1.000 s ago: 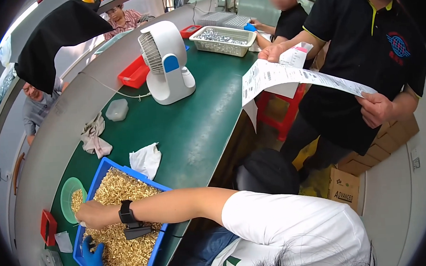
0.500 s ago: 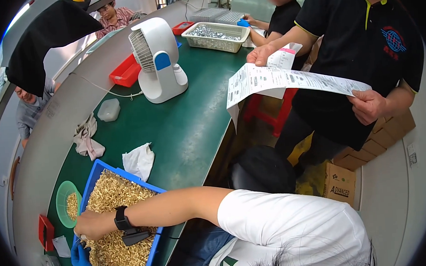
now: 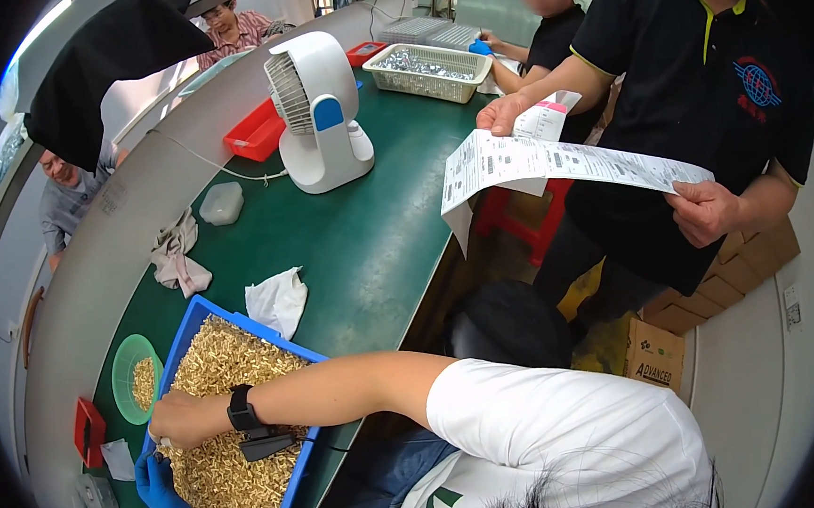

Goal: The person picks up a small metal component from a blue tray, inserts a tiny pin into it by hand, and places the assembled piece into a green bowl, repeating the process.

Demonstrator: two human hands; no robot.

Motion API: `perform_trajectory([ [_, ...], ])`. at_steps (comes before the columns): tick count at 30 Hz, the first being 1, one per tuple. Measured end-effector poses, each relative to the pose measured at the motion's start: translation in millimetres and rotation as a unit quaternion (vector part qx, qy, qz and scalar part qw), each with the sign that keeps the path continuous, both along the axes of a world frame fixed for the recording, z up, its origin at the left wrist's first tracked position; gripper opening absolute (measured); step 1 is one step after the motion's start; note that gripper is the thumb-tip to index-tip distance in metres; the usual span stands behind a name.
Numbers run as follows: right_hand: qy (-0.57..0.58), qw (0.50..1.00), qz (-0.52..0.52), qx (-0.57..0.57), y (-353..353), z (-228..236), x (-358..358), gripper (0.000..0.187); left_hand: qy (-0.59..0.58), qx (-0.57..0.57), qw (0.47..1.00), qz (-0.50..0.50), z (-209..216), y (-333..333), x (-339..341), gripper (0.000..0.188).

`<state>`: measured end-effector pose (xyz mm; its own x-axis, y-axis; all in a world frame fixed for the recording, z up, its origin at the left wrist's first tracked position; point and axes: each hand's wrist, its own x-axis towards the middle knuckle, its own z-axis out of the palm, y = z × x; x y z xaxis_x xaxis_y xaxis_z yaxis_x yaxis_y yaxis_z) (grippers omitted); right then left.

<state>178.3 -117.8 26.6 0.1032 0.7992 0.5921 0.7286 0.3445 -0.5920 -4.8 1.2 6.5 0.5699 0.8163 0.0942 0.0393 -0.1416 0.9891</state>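
A blue tray (image 3: 301, 469) full of small brass-coloured metal pieces (image 3: 235, 360) sits below my hands. My right hand (image 3: 188, 420), bare, with a black strap and small black device at the wrist, reaches over the pieces to the tray's left side. Its fingers are pinched together, with something white at a fingertip. In a blue glove, my left hand (image 3: 162, 483) is at the tray's left edge, fingers bent up close to the right fingertips. What either hand pinches is too small to make out. Beside them stands a green bowl (image 3: 121, 380) holding some of the same pieces.
On the green table (image 3: 357, 220) are a white fan (image 3: 329, 151), a white cloth (image 3: 276, 303), a crumpled cloth (image 3: 177, 256), a clear box (image 3: 222, 204), red bins (image 3: 255, 132) and a cream basket (image 3: 423, 78). A person at right holds papers (image 3: 570, 159); others sit farther off.
The whole view has shifted slightly, so things appear a little farther right. My hands stay together at the tray's left edge, with only small finger movement. The standing person still holds the papers.
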Motion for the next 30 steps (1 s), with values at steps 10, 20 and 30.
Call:
perform_trajectory([
  [10,-0.007,1.0,0.02,0.013,7.7,12.3,-5.9,0.01,-0.002,0.018,1.0,0.024,21.7,-16.2,-1.6,0.018],
  [20,-0.062,0.998,-0.004,-0.008,4.5,6.5,3.3,0.014,-0.028,0.076,0.997,0.008,44.0,-52.1,16.5,0.019],
  [30,-0.053,0.996,0.029,-0.067,4.3,15.0,0.2,0.015,-0.082,0.013,0.996,0.034,15.3,-30.7,10.7,0.018],
])
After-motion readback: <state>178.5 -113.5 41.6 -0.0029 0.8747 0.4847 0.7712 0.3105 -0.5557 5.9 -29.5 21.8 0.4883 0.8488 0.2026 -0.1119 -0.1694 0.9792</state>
